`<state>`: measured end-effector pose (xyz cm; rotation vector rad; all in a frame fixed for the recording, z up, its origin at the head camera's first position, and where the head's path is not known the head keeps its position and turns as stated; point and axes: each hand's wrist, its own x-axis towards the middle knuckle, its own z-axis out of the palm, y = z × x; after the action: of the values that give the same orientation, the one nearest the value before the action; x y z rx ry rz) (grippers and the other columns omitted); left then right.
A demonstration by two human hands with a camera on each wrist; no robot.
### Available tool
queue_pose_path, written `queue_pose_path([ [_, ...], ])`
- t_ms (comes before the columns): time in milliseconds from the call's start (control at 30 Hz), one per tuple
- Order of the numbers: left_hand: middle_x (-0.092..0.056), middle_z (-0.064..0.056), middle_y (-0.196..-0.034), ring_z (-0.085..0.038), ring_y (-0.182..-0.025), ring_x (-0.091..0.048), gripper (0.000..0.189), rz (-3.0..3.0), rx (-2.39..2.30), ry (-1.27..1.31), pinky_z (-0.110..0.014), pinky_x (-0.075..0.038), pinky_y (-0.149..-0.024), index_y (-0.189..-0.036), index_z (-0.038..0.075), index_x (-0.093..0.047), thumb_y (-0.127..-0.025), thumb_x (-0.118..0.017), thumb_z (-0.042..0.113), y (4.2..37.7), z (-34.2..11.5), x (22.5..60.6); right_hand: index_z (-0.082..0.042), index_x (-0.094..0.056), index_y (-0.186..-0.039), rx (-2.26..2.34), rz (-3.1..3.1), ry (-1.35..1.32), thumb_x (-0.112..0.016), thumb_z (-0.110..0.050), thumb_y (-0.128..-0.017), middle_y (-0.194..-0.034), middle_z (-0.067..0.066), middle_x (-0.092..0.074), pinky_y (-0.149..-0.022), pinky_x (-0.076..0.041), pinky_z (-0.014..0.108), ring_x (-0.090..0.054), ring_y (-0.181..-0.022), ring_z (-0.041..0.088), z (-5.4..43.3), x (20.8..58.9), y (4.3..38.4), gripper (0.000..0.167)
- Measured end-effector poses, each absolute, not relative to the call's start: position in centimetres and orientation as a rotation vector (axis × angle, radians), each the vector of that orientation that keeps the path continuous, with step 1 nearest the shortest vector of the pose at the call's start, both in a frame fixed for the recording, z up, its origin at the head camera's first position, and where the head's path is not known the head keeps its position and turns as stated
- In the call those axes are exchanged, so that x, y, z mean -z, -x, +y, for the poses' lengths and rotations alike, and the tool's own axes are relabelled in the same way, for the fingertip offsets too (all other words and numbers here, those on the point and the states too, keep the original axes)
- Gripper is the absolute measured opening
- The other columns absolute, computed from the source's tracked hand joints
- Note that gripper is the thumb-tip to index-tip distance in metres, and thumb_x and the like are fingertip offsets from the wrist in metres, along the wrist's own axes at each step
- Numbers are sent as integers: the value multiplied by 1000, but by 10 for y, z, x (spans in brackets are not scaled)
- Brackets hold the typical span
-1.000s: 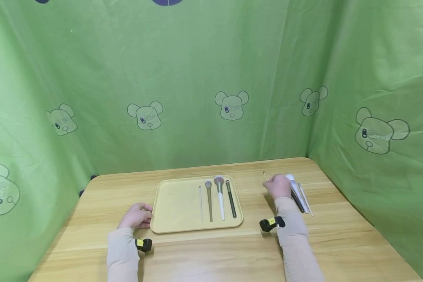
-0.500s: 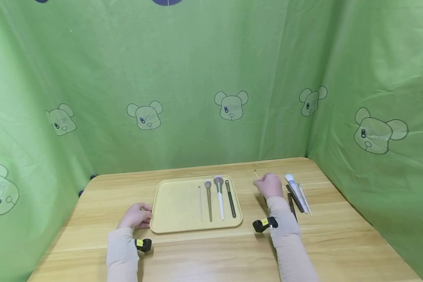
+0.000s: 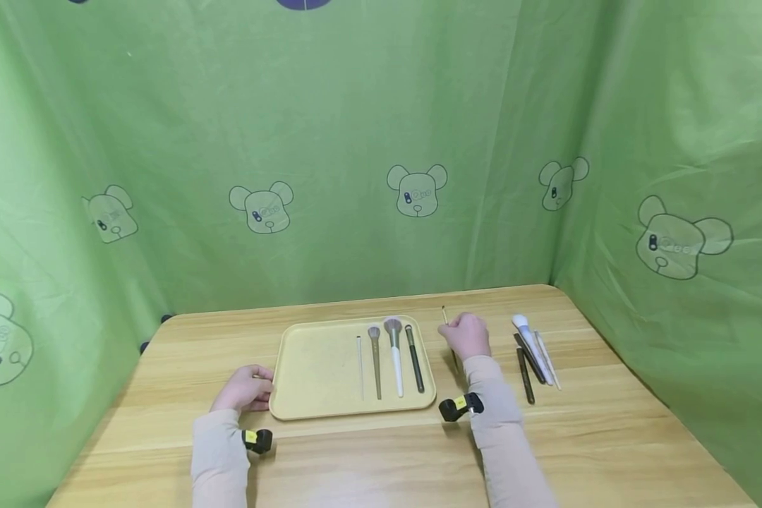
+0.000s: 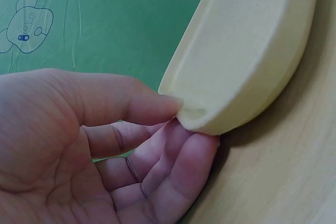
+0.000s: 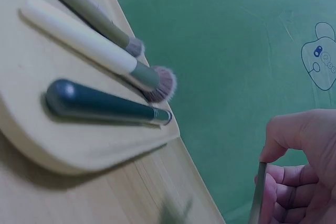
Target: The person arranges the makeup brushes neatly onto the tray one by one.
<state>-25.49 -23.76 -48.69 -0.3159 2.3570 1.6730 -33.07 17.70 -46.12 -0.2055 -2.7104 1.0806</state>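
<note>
Jutting from both sides of the pinching right hand (image 3: 470,336), thin brush (image 5: 258,195), left hand (image 3: 244,389) gripping tray (image 3: 317,367)

green curtain (image 3: 343,106) fills upper frame and both sides | bear-head prints (image 3: 417,201) cross mid-frame | wooden table (image 3: 355,466) spans lower frame

- I have my sleeved left forearm (image 3: 220,462) running almost straight up from the bottom edge of the head view.
- At its end my left hand (image 3: 244,389) turns inward, left thumb (image 4: 128,100) stretched out above bent left fingers (image 4: 191,163), pinching.
- My sleeved right forearm (image 3: 511,451) slants inward and reaches farther forward.
- My right hand (image 3: 468,336) shows its back in the head view, right thumb (image 5: 283,132) crooked down toward curled right fingers (image 5: 294,195), gripping.
</note>
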Motion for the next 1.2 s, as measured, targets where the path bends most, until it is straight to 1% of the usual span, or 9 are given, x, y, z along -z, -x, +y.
queue_pose_path([
  [100, -59, -9, -77, -16, -64, -59, 28, 2354, -1675, 321, -29, -57, -60, -112, -11, -50, -85, -54, -4, 255, -238, 487, -2, -64, -81, -1085, -2703, 199, -68, -22, -79, -81, 15, -67, -71, -54, 43, -61, -73, 27, 172, 462, 330, 21],
  [167, -59, -9, -78, -16, -64, -59, 28, 2354, -1676, 319, -29, -57, -60, -112, -11, -50, -85, -54, -4, 256, -238, 488, -2, -65, -81, -1087, -2698, 193, -68, -22, -79, -81, 15, -67, -71, -54, 42, -61, -73, 27, 169, 462, 331, 21],
  [400, -59, -8, -78, -16, -64, -59, 29, 2352, -1678, 321, -29, -58, -60, -112, -11, -50, -85, -55, -4, 256, -238, 489, -4, -64, -76, -1138, -2681, 188, -68, -20, -77, -74, 9, -64, -60, -49, 31, -57, -66, 22, 154, 462, 331, 16],
  [733, -58, -8, -77, -16, -64, -58, 29, 2363, -1660, 311, -29, -57, -60, -113, -11, -50, -85, -55, -3, 255, -238, 487, -5, -64, -75, -1250, -2691, 154, -71, -16, -77, -72, 6, -63, -56, -45, 24, -54, -64, 17, 130, 460, 328, 14],
  [967, -60, -8, -78, -16, -65, -59, 29, 2363, -1652, 310, -29, -58, -61, -113, -11, -50, -86, -55, -3, 256, -239, 487, -7, -61, -70, -1256, -2679, 120, -69, -15, -76, -69, 4, -60, -52, -43, 22, -52, -61, 16, 107, 461, 325, 12],
  [1200, -61, -9, -79, -16, -65, -60, 30, 2365, -1650, 311, -30, -58, -61, -114, -11, -51, -86, -55, -3, 257, -239, 488, -9, -58, -67, -1253, -2681, 52, -67, -14, -77, -69, 5, -59, -55, -45, 25, -54, -64, 18, 86, 463, 321, 14],
])
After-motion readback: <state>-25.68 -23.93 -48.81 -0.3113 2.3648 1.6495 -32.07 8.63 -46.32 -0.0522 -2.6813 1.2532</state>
